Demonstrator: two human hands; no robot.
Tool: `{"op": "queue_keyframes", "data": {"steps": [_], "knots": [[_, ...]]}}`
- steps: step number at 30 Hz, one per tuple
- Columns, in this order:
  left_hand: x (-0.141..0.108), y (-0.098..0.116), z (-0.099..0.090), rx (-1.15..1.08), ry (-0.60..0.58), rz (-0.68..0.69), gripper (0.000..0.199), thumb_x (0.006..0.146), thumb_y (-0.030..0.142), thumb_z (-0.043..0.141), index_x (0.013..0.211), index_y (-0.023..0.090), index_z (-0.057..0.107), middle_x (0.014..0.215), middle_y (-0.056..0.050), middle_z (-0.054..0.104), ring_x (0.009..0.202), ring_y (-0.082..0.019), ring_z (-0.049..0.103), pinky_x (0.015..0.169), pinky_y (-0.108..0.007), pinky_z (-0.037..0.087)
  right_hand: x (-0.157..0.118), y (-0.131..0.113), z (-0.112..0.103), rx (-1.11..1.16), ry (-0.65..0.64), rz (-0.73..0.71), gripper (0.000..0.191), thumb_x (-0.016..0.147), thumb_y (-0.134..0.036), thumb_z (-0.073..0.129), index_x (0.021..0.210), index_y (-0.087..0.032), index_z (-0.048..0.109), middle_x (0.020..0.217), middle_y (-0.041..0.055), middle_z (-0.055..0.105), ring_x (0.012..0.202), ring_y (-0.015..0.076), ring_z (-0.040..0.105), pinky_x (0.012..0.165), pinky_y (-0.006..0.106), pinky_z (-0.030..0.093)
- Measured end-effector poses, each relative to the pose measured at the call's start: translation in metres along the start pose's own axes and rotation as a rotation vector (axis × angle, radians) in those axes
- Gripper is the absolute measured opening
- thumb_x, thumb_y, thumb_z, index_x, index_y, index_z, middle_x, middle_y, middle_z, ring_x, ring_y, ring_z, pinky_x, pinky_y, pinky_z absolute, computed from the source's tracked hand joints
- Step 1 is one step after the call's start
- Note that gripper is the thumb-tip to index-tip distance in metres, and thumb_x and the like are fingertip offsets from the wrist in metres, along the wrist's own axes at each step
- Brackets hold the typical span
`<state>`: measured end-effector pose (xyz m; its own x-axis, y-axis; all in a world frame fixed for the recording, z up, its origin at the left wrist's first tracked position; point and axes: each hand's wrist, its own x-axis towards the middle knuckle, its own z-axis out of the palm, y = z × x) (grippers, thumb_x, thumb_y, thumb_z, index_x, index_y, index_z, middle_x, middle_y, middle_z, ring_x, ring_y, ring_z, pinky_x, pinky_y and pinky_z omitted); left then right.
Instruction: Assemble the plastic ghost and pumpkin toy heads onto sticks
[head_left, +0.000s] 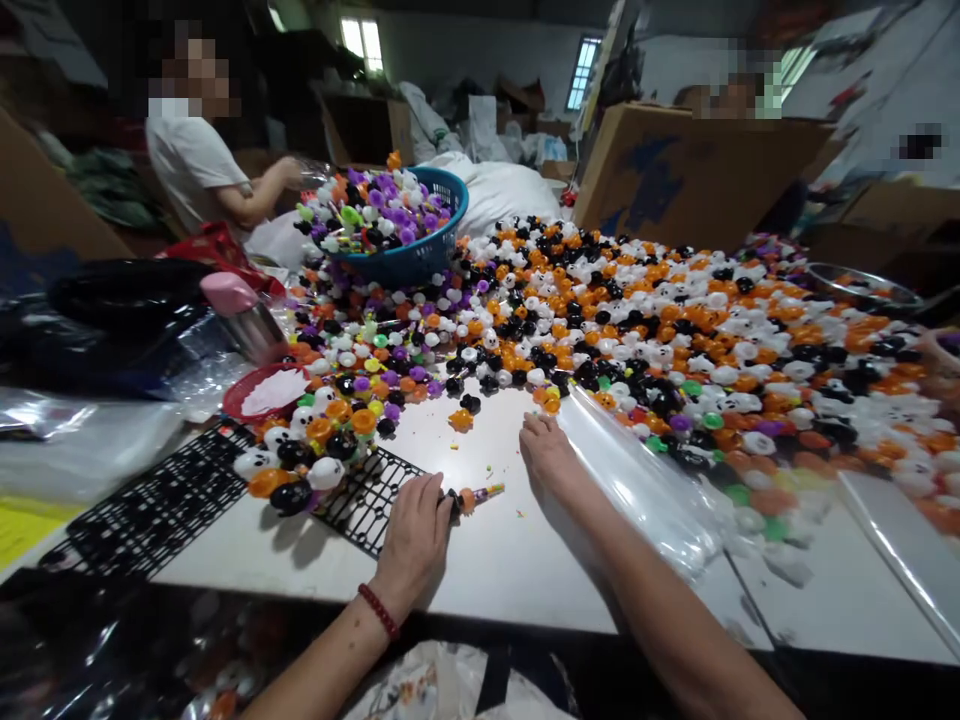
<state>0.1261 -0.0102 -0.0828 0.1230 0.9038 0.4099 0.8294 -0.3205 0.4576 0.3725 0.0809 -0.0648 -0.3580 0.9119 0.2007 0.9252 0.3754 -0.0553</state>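
Observation:
My left hand [414,530], with a dark red bead bracelet at the wrist, rests on the white table. Its curled fingers are at the black end of a slim stick [480,496] with black and orange figure heads and a multicoloured tip. My right hand [546,450] lies palm down at the near edge of the heap, its fingers bent forward and holding nothing I can see. Just beyond its fingertips is a small orange piece [552,402]. An orange pumpkin piece [460,420] and a black piece [470,402] lie between the hands.
A big heap of orange, white and black figure heads [637,300] covers the far right. Clear plastic bags [637,480] lie beside my right forearm. Black grids [165,500], a bundle of heads [307,460], a red bowl [240,395] and a blue basket [420,262] are leftward. A person [195,165] sits far left.

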Motion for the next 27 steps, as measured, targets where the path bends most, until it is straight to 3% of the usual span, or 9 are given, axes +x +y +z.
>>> {"op": "queue_keyframes", "data": {"steps": [5,9,13,16,19,21,23,25,27], "knots": [[-0.014,-0.018,0.003,0.154,0.03,0.073,0.038,0.098,0.028,0.043,0.132,0.013,0.051,0.135,-0.017,0.056,0.134,-0.031,0.045,0.11,-0.051,0.041,0.03,0.011,0.011,-0.005,-0.022,-0.064,0.029,0.083,0.003,0.048,0.093,-0.016,0.067,0.106,0.0126,0.066,0.105,0.0262,0.053,0.097,0.036,0.04],[-0.029,-0.035,0.0,0.198,0.002,0.063,0.043,0.097,0.028,0.042,0.138,0.013,0.047,0.143,-0.017,0.051,0.139,-0.031,0.04,0.11,-0.053,0.041,0.051,0.0,0.009,0.041,0.059,0.011,0.031,0.087,-0.005,0.048,0.113,-0.013,0.062,0.106,0.0155,0.063,0.1,0.0293,0.052,0.09,0.041,0.041],[-0.027,-0.037,-0.013,0.221,-0.007,0.053,0.037,0.096,0.028,0.044,0.13,0.013,0.053,0.137,-0.017,0.056,0.133,-0.031,0.047,0.107,-0.053,0.044,0.065,-0.024,-0.001,0.404,0.196,0.19,0.03,0.098,-0.028,0.041,0.122,-0.015,0.056,0.105,0.0144,0.062,0.094,0.0268,0.056,0.085,0.039,0.044],[0.002,-0.027,-0.025,0.216,-0.049,0.024,0.027,0.097,0.028,0.043,0.116,0.016,0.059,0.12,-0.014,0.065,0.117,-0.029,0.056,0.102,-0.051,0.046,0.064,-0.043,-0.007,0.677,0.127,0.323,0.031,0.095,-0.039,0.043,0.118,-0.02,0.053,0.095,0.0075,0.065,0.082,0.0224,0.059,0.076,0.034,0.048],[0.051,-0.015,-0.023,0.142,-0.106,0.044,0.025,0.097,0.026,0.043,0.116,0.018,0.058,0.116,-0.011,0.064,0.109,-0.026,0.056,0.097,-0.044,0.048,0.052,-0.055,-0.009,0.859,0.046,0.405,0.033,0.085,-0.031,0.052,0.116,-0.019,0.055,0.099,0.0063,0.066,0.084,0.0211,0.061,0.079,0.034,0.049],[0.085,-0.011,-0.013,0.08,-0.135,0.061,0.027,0.095,0.022,0.047,0.119,0.017,0.056,0.12,-0.011,0.061,0.111,-0.025,0.054,0.098,-0.041,0.046,0.04,-0.06,-0.009,0.912,0.026,0.384,0.042,0.082,-0.023,0.05,0.123,-0.019,0.054,0.104,0.0067,0.066,0.086,0.0196,0.063,0.083,0.034,0.049],[0.114,-0.01,0.003,0.017,-0.183,0.069,0.028,0.092,0.024,0.052,0.119,0.016,0.055,0.12,-0.012,0.06,0.111,-0.026,0.053,0.098,-0.041,0.045,0.026,-0.062,-0.008,0.968,-0.017,0.376,0.05,0.084,-0.021,0.048,0.133,-0.017,0.049,0.095,0.0056,0.068,0.081,0.0187,0.066,0.082,0.033,0.05],[0.135,-0.013,0.019,-0.042,-0.238,0.053,0.023,0.089,0.024,0.056,0.111,0.016,0.059,0.113,-0.012,0.061,0.108,-0.027,0.053,0.098,-0.042,0.043,0.013,-0.062,-0.008,0.997,-0.055,0.388,0.051,0.086,-0.024,0.048,0.136,-0.016,0.048,0.084,0.0039,0.069,0.073,0.0188,0.066,0.077,0.033,0.051],[0.146,-0.015,0.032,-0.093,-0.277,0.036,0.015,0.087,0.023,0.057,0.1,0.017,0.061,0.104,-0.011,0.063,0.104,-0.027,0.054,0.097,-0.043,0.042,0.001,-0.058,-0.009,0.979,-0.034,0.367,0.046,0.087,-0.026,0.05,0.132,-0.017,0.054,0.085,0.0048,0.07,0.076,0.0196,0.066,0.078,0.034,0.052]]}}
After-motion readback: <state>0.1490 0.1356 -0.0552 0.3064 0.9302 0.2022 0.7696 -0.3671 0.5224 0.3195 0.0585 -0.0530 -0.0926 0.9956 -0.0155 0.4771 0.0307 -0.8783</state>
